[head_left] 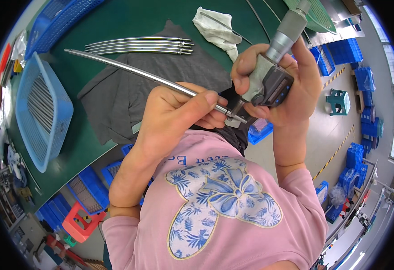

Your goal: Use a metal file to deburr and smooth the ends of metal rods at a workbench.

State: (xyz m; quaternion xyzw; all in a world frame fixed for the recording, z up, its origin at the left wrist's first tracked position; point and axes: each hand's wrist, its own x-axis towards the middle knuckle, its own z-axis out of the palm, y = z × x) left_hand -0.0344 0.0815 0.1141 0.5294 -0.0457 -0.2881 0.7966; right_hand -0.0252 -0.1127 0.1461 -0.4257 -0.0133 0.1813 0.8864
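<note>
Green mat-covered workbench [116, 18] runs across the upper left, with a dark grey cloth [129, 90] spread flat on it. On the cloth's far edge lie four slim polished metal rods [138, 45], side by side and touching. A crumpled white rag [217, 29] sits beyond the cloth. A light blue plastic mesh basket [44, 110] stands at the bench's left end, full of more thin rods; a second blue basket [57, 20] is behind it. Left hand [174, 114] is closed round a long, slightly curved silver metal rod [138, 72], thumb and fingers pinching it near its close end; the rest of the rod reaches out over the cloth, off the surface. Right hand [282, 85] is wrapped tight round a grey digital micrometer [273, 74], thimble pointing up and away, with the rod's tip set in its measuring gap. Below the bench: stacked blue plastic crates [89, 189] and a red plastic stool [82, 220]. To the right: grey concrete floor [323, 139] with yellow-black striped tape lines, a teal stool [338, 101], more blue crate stacks [354, 157] and windows along the wall.
</note>
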